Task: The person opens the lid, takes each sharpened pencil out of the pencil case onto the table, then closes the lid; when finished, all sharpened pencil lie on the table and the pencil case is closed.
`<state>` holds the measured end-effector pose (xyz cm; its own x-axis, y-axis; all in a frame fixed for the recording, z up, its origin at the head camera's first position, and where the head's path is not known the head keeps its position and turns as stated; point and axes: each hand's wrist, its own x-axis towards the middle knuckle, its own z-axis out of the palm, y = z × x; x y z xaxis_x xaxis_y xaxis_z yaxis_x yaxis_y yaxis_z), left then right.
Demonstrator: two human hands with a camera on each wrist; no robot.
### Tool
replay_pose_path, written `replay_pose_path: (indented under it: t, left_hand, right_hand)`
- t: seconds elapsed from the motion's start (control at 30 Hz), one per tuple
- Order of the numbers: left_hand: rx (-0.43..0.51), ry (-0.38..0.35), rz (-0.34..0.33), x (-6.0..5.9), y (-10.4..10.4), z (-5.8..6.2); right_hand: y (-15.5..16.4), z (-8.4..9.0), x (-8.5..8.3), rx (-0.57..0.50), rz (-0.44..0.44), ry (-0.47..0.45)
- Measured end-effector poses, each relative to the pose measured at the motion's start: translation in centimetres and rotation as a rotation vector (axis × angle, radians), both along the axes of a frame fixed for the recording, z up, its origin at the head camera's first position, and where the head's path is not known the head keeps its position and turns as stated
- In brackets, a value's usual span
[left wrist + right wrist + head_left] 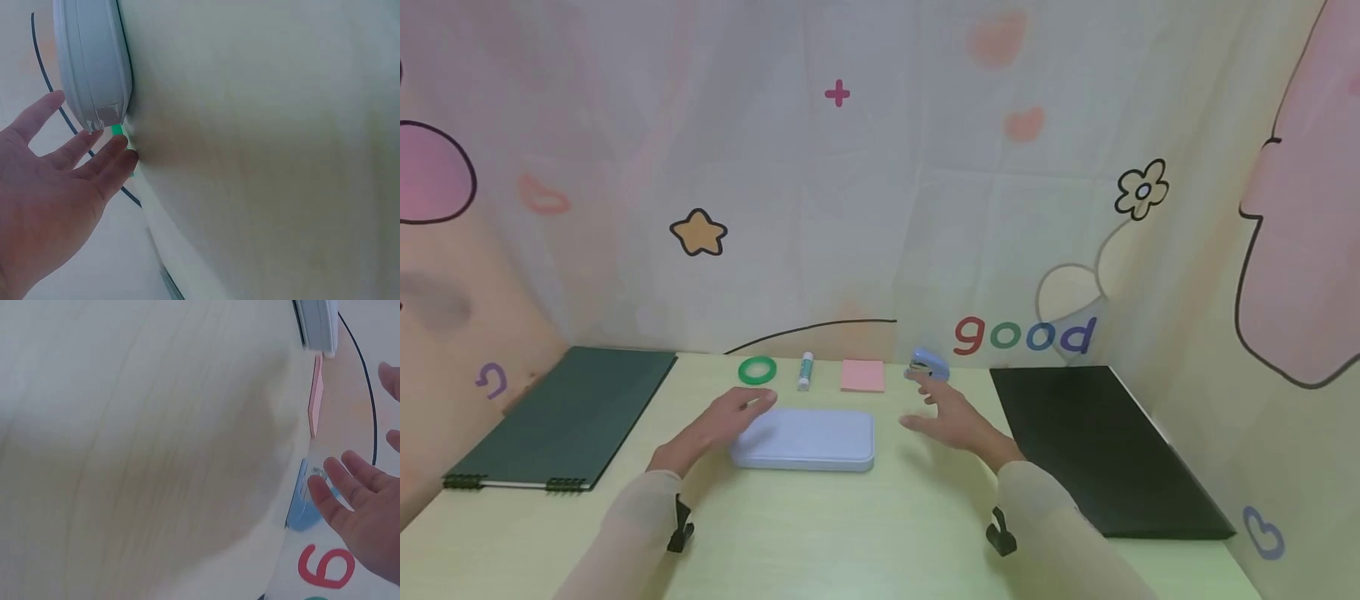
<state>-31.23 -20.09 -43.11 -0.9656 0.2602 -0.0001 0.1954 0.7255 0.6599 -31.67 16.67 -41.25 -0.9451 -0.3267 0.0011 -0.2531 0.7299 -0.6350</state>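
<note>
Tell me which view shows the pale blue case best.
The head view, where the pale blue case shows nearly whole. The left wrist view has one end, cropped by the frame; the right wrist view, only a small end piece.

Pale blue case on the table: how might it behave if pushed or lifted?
The pale blue case looks stiff, with straight edges and neatly rounded corners. Lying flat on its broad side, it would probably slide rather than tip or roll. Its smooth-looking surface could be slightly slippery.
</note>
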Motion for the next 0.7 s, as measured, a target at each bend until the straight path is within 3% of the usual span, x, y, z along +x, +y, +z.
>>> replay_pose_path:
  t: [0.13, 0.37, 0.7]
  left_hand:
    - [0.018, -0.004, -0.029, 0.2, 0.0, -0.4]
    - [-0.085, -0.022, -0.107, 0.8, 0.2, -1.0]
    - [-0.132, -0.029, -0.121, 1.4, 0.8, -0.8]
  right_hand:
    - [-1.6, -0.3, 0.2, 0.008, 0.026, -0.039]
    - [-4.1, -1.1, 0.4, 0.059, 0.110, -0.059]
    - [-6.1, -1.0, 0.6, 0.106, 0.222, -0.035]
